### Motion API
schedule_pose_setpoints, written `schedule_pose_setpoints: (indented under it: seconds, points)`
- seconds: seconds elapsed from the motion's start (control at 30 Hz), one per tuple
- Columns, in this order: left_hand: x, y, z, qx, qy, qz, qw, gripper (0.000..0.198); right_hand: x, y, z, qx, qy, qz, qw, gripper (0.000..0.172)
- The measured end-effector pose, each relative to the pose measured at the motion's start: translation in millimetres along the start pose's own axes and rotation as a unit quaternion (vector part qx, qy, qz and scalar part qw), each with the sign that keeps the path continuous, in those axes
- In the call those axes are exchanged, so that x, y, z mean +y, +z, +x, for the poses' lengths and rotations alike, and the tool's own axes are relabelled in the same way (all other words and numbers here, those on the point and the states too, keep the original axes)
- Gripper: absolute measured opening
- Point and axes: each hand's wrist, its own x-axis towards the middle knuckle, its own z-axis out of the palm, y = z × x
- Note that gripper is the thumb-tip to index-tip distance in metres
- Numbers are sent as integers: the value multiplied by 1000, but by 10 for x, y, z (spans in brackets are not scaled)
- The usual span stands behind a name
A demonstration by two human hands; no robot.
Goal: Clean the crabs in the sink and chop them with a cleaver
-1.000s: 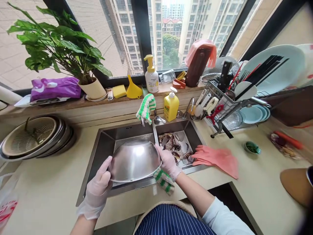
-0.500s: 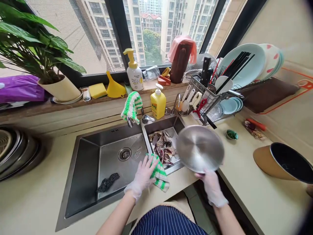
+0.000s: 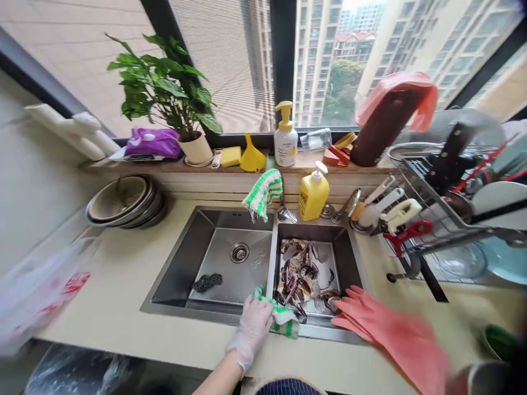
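Note:
My left hand, in a thin clear glove, lies over a green-and-white striped dishcloth at the front rim between the two sink basins. Its fingers are closed on the cloth. My right hand is out of view. Pink rubber gloves lie flat over the right front corner of the sink. In the small right basin, dark and pale peelings surround the drain. The large left basin holds a black scouring pad.
A second striped cloth drapes the faucet, beside a yellow soap bottle. Stacked bowls and a plastic bag stand left. A utensil rack is on the right. Along the sill are a potted plant and a funnel.
The view has swung left. My right hand and the round metal pan or lid it held have left the view. The pink gloves now show. My left fingers have drawn together on the cloth.

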Motion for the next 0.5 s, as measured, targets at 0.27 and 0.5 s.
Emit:
schedule_pose_setpoints:
  seconds: [0.27, 0.5]
  points:
    - [-306, -241, -440, -41, -74, 4, 996, 29, -790, 1280, 845, -63, -204, -198, 957, 45]
    - [-536, -201, -511, -143, -60, 23, 988, 40, -1859, 2777, 1199, -161, -356, -188, 901, 54]
